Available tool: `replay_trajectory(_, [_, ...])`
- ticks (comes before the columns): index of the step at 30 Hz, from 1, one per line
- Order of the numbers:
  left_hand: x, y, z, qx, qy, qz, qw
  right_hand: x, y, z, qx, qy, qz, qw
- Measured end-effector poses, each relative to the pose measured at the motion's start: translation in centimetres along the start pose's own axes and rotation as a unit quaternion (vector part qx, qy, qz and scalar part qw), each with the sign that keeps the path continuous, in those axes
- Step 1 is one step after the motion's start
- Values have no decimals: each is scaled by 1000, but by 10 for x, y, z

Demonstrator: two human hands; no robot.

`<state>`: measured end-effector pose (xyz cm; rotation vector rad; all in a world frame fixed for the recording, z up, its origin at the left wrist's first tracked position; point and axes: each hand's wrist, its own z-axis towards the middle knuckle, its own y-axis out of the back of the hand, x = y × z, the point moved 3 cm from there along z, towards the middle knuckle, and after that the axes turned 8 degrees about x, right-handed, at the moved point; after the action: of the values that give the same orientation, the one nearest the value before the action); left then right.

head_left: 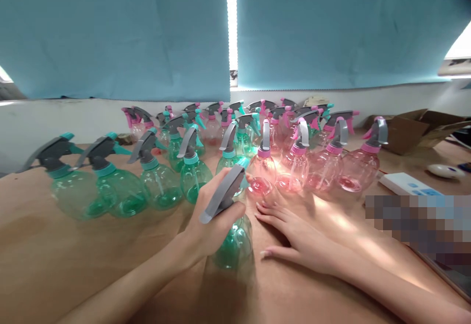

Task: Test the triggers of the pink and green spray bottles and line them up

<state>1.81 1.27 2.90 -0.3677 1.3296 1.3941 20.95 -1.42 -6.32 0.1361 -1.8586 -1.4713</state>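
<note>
My left hand (213, 221) is wrapped round the neck of a green spray bottle (235, 243) with a grey trigger, standing on the brown table (55, 265) just in front of me. My right hand (294, 235) lies flat on the table beside it, fingers stretched out and holding nothing. Right beyond my fingertips stands a pink spray bottle (262, 172).
Several green spray bottles (121, 191) line the left and several pink ones (355, 167) the right, with more crowded behind. An open cardboard box (415, 130), a white power strip (405, 185) and a white mouse (445, 171) lie at the right. Blue curtains hang behind.
</note>
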Motion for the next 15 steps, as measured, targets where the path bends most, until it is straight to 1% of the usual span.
replay_trajectory(4, [1,-3,1,0,-10,3,1000,1,1,1,15,-7,-12,1000])
replay_trajectory(10, [4,-7,1,18,-6,-20,1000,-3,0,2,1,6,1,1000])
replay_trajectory(15, [3,-6,1,15,-9,-18,1000,-4,0,1,-9,7,9,1000])
